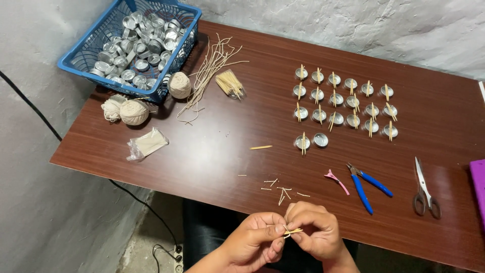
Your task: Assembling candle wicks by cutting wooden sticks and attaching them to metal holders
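At the far left corner of the brown bench [212, 151] sits a blue basket [81, 55] heaped with small silver cups. Just in front of it lie balls of pale string [134, 111] and a clear bag of sticks [146, 144], with loose cut wicks [209, 71] fanned out beside the basket. Near the front edge, the left hand [255, 240] and the right hand [313, 230] are pressed close together, fingertips of both pinched on a small wooden stick piece [293, 232] held just off the bench edge. Tiny stick offcuts [280, 189] are scattered just above the hands. Further back stand rows of silver cups [343, 101], most with sticks laid across them. To the right lie a pink clip [335, 179], blue-handled pliers [366, 184] and scissors [424, 189].
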